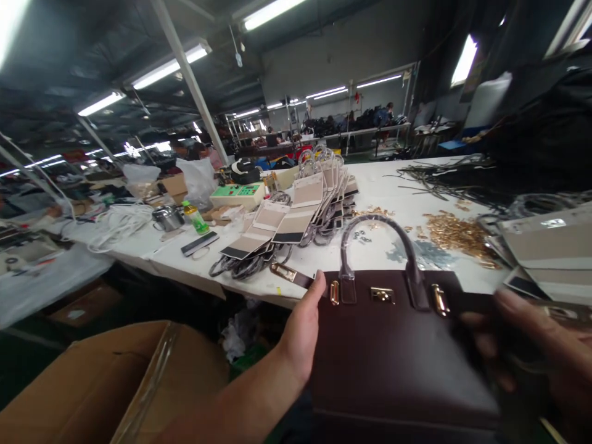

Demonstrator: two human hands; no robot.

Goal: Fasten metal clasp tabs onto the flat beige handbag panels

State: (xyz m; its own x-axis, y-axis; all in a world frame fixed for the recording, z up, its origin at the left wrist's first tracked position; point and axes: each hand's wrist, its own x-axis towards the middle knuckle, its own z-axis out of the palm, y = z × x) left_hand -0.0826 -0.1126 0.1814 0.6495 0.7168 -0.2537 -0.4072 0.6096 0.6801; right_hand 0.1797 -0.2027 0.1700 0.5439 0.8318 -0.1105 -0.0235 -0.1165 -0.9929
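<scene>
A dark brown handbag (pixel 388 357) stands upright before me, with a plastic-wrapped handle (pixel 377 219), a gold turn lock (pixel 383 295) and gold-rimmed slots on its front. My left hand (pixel 300 336) is closed on the bag's left edge, thumb up along the side; its other fingers are hidden behind the bag. On the right, my right hand (pixel 541 333) is smeared by motion. Its thumb and fingers close around a dark leather strap (pixel 472 302) beside the bag's upper right corner. Another strap with a gold plate (pixel 284 272) sticks out on the left, past my thumb.
Beige bag panels with wrapped handles (pixel 296 216) are piled on the white table (pixel 393 179). Gold hardware pieces (pixel 457 234) lie at right near dark strips (pixel 435 179). A phone (pixel 200 244), a bottle (pixel 196 218) and a metal cup (pixel 167 218) stand left. An open cardboard box (pixel 194 357) is below.
</scene>
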